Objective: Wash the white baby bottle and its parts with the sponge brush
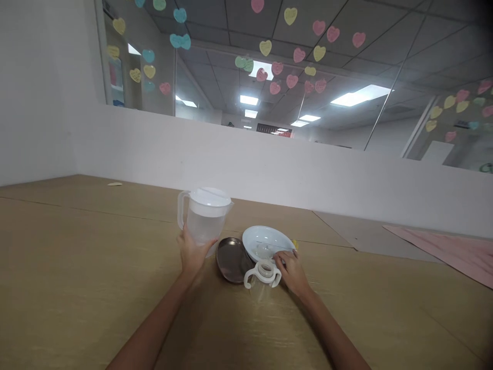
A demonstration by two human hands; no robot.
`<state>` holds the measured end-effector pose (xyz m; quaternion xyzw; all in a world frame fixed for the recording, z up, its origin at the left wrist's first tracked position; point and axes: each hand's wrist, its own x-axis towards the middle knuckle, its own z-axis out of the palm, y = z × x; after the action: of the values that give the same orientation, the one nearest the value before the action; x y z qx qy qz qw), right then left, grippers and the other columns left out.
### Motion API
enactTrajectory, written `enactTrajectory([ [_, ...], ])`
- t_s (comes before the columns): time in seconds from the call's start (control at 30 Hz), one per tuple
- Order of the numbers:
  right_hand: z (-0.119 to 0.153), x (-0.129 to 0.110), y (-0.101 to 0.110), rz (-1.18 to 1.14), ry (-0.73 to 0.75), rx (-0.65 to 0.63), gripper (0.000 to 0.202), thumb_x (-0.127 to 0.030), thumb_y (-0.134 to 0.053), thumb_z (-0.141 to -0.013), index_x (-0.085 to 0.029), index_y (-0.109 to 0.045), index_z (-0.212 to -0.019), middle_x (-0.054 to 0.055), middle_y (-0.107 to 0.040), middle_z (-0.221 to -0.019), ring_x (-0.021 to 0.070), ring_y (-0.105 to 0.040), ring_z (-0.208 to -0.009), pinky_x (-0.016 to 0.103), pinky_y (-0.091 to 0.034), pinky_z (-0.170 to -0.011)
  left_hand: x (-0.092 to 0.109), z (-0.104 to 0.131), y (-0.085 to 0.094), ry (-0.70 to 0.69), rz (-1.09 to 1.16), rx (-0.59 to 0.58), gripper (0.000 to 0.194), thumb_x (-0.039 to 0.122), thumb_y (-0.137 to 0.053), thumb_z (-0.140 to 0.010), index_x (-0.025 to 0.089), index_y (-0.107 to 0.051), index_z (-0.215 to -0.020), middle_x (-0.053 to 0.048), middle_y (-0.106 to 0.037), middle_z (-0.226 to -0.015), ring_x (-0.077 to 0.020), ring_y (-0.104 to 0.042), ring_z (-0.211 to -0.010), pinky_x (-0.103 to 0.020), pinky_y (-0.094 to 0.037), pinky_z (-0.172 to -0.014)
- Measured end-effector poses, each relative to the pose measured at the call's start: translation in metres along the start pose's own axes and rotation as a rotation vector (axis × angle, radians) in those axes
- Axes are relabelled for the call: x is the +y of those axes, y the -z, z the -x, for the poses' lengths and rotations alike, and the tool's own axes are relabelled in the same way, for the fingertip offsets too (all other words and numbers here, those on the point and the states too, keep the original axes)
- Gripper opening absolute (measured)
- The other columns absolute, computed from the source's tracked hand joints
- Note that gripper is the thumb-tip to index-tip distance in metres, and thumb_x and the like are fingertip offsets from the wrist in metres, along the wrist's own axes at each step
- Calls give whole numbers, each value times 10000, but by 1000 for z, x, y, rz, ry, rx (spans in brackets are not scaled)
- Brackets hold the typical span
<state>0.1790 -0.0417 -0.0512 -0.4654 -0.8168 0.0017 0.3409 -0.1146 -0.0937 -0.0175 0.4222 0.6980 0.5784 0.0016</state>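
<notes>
My left hand is wrapped round the lower body of a white lidded plastic pitcher, which holds clear liquid and has its handle to the left. My right hand is closed at the near right rim of a white oval bowl; its fingertips are partly hidden. Something clear lies inside the bowl, too unclear to name. In front of the bowl stands a clear baby bottle, open at the top, with a white two-handled collar. A dark metal oval tray lies between pitcher and bottle, partly under the bowl.
The brown tabletop runs back to a white wall beneath a window with heart-shaped notes. A pink cloth lies at the right. A small pale flat piece rests at the back left. Something yellow shows behind the bowl.
</notes>
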Motion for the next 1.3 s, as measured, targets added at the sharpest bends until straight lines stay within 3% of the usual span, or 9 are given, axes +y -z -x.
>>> enactTrajectory([
  [0.17,0,4,-3,5,24,35,315,-289,-340,-900,-195,-626,-806,47,-679,-856,201,-595,-875,431,-245,-994,4,5,3,-272,-179,44,925,482,-682,-646,205,-217,-1397,-182,-330,-1340,-356,-383,-1205,-501,-392,-936],
  [0.3,-1,4,-6,-1,26,40,311,-273,-340,-905,-190,-616,-787,44,-677,-845,197,-591,-870,446,-234,-1001,1,8,0,-558,-293,70,830,503,-610,-714,147,-268,-1381,-210,-349,-1324,-373,-319,-1253,-526,-317,-991],
  [0.37,-1,4,-7,3,27,51,316,-271,-338,-908,-188,-611,-770,40,-674,-825,194,-590,-861,448,-243,-997,1,9,-2,-631,-345,64,795,504,-587,-731,126,-298,-1368,-222,-365,-1309,-380,-311,-1258,-548,-276,-1008],
  [0.63,1,-1,-7,-49,71,254,324,-260,-301,-929,-194,-605,-840,36,-662,-799,177,-583,-821,437,-288,-988,0,7,-2,-633,-404,54,768,454,-594,-738,115,-307,-1365,-238,-369,-1300,-388,-308,-1248,-586,-231,-1003],
  [0.8,4,-16,2,-141,228,387,313,-187,-306,-918,-200,-588,-784,13,-632,-757,148,-561,-772,417,-311,-978,-4,-3,1,-674,-341,61,749,537,-534,-759,148,-322,-1363,-221,-361,-1310,-388,-306,-1244,-600,-221,-996],
  [0.97,5,-30,-4,-139,269,509,282,-163,-385,-891,-195,-569,-679,37,-601,-766,168,-512,-788,384,-377,-832,-11,-7,1,-767,-284,88,835,666,-465,-735,120,-343,-1355,-226,-389,-1265,-377,-353,-1214,-558,-300,-981],
  [1.13,6,-31,-8,-123,244,551,315,-160,-385,-888,-186,-541,-616,42,-567,-723,166,-477,-741,347,-362,-717,-12,-6,2,-798,-222,115,872,658,-534,-697,144,-324,-1370,-221,-384,-1285,-380,-355,-1232,-541,-343,-979],
  [1.3,6,-31,-5,-86,242,582,324,-158,-384,-886,-181,-534,-600,32,-551,-684,155,-467,-708,336,-348,-714,-11,-4,6,-708,-115,57,958,644,-635,-611,197,-285,-1383,-180,-371,-1327,-354,-441,-1180,-496,-452,-907],
])
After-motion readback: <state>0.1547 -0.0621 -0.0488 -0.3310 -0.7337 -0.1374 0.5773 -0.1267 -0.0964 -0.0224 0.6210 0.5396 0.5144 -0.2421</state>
